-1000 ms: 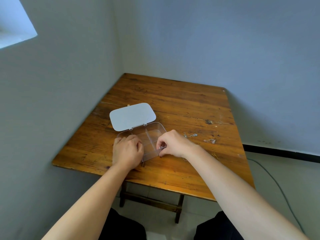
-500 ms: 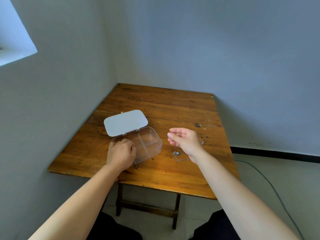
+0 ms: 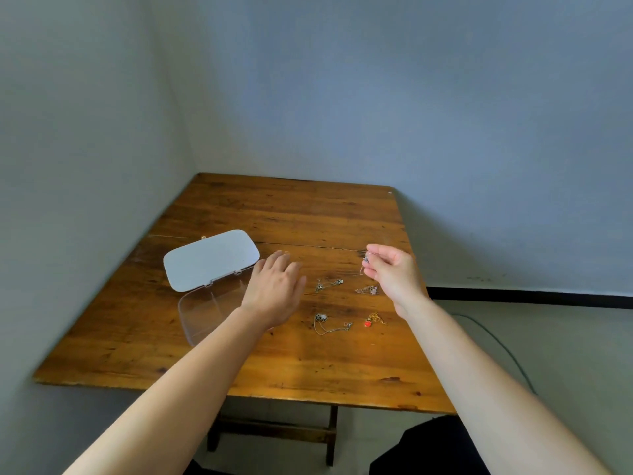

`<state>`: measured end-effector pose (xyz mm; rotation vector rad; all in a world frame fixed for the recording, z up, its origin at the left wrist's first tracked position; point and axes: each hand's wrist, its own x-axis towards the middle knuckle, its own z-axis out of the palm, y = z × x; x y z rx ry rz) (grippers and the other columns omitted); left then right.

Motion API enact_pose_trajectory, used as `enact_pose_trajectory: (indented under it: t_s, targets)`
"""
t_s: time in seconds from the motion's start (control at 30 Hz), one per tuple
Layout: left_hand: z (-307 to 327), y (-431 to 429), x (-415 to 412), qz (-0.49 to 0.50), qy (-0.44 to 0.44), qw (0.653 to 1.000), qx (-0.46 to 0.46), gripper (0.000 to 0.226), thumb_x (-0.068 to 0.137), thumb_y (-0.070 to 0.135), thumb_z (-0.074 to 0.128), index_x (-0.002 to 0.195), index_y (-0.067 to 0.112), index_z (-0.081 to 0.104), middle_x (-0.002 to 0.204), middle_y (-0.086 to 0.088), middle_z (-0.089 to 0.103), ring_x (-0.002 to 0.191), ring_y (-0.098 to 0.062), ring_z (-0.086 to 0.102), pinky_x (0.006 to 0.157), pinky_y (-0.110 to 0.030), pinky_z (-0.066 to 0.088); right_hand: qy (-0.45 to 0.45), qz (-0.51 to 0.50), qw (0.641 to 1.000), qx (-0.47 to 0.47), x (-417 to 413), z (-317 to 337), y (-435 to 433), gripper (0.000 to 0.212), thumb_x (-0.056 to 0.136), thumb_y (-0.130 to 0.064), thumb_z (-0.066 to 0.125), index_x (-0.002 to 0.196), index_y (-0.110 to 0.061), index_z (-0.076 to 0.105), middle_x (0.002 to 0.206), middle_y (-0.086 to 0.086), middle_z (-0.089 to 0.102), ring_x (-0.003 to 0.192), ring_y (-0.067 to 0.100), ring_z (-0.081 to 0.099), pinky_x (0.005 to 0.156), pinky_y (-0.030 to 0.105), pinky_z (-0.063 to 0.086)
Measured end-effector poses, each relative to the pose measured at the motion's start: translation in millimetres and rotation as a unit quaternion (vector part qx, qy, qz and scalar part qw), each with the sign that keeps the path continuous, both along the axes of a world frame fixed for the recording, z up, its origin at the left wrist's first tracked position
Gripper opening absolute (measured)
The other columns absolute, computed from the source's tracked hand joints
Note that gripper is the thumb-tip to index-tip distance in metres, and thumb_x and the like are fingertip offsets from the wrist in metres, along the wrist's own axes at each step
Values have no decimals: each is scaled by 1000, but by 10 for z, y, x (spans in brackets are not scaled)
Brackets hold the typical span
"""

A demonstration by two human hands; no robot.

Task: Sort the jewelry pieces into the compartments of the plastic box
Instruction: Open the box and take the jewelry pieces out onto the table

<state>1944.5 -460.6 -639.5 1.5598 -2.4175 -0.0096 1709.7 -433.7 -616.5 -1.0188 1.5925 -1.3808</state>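
Head view | plastic box (image 3: 205, 313) unlabelled | right hand (image 3: 394, 274) pinches small jewelry piece (image 3: 365, 259)

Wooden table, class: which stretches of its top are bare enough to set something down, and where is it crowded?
The wooden table is bare across the far half behind the white lid, and along the near edge. It is crowded between the clear plastic box and the right hand, where small silver and gold jewelry pieces lie scattered.
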Motion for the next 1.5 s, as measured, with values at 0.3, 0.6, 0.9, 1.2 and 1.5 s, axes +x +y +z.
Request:
enact_pose_trajectory:
  t_s: [0.3, 0.6, 0.9, 1.2, 1.5]
  targets:
    - [-328, -209, -128, 7, -2, 999, 46, 42, 99, 46, 37, 114, 23, 69, 124, 3, 67, 129, -21, 48, 119, -49, 6, 192, 16, 981, 0, -59, -151, -591, 27, 98, -8, 58, 119, -20, 70, 118, 0, 70, 104, 14, 66, 90, 28, 54]
    - [-323, -262, -174, 19, -23, 999, 42, 39, 96, 43, 40, 112, 24, 70, 123, 5, 67, 122, -21, 52, 118, -47, 5, 395, 86, 913, 58, -22, -555, -820, 27, 100, -12, 53, 119, -24, 69, 116, -5, 71, 104, 14, 66, 85, 27, 52]
    - [-262, -208, -150, 11, 8, 999, 41, 52, 101, 49, 29, 100, 22, 73, 112, 4, 72, 116, -21, 56, 118, -47, 8, 333, 73, 940, 33, -75, -477, -398, 29, 99, -11, 54, 121, -23, 68, 120, -6, 68, 108, 8, 61, 89, 18, 42]
    - [-93, 23, -256, -98, -25, 990, -98, 28, 97, 28, 53, 110, 10, 71, 115, -9, 70, 112, -31, 61, 103, -48, 39, 342, -19, 939, 13, -185, -752, 461, 25, 96, -18, 62, 121, -20, 68, 110, -4, 61, 102, 16, 62, 86, 28, 50]
    - [-531, 675, -482, 62, 78, 994, 47, 47, 100, 39, 43, 134, 11, 58, 124, -7, 57, 112, -26, 49, 97, -37, 44, 414, 7, 910, 25, -122, -989, 715, 49, 96, -41, 59, 136, -13, 59, 113, -2, 51, 110, 14, 46, 92, 26, 38]
